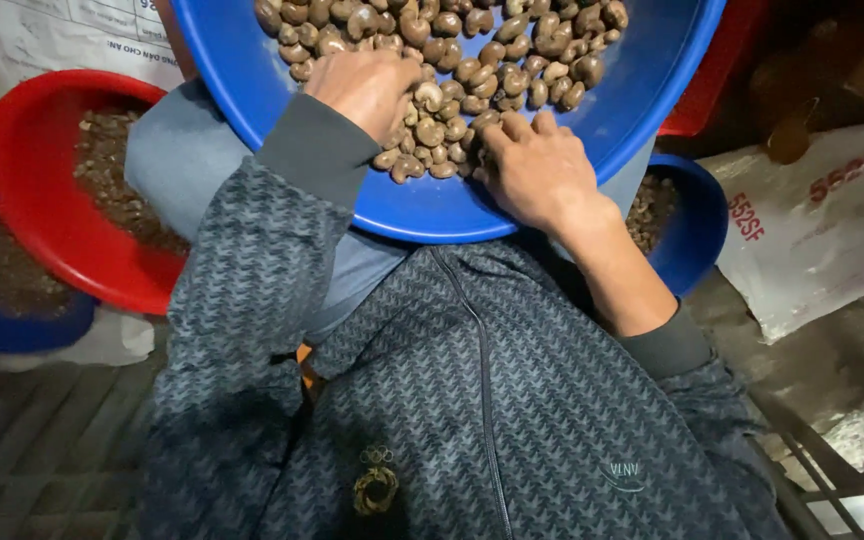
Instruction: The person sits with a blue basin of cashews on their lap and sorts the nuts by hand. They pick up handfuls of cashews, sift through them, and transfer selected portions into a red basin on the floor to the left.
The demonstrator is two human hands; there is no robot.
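Head view, looking straight down. A large round blue plastic basin [632, 90] fills the upper centre of the frame, resting on the person's lap. It holds a loose heap of brown, curved, kidney-shaped cashew nuts in shell [452, 40], spread from the top edge of the frame down toward the near rim.

Left hand [367, 85]: upper centre-left, knuckles up, lying on the nuts. Its fingers are curled down into the heap and hidden, so whether they hold any nuts cannot be told. Grey cuff at the wrist.

Right hand [537, 165]: centre, palm down at the near edge of the heap, fingers [517, 125] lying loosely together and flat on the nuts, nothing visibly gripped. Sleeve pushed up the forearm.

Surroundings: round red plastic basin [22, 190] at left with small dark fragments; a second, smaller blue basin [697, 235] below right of the large one, partly covered; white printed woven sack [822, 230] at right.
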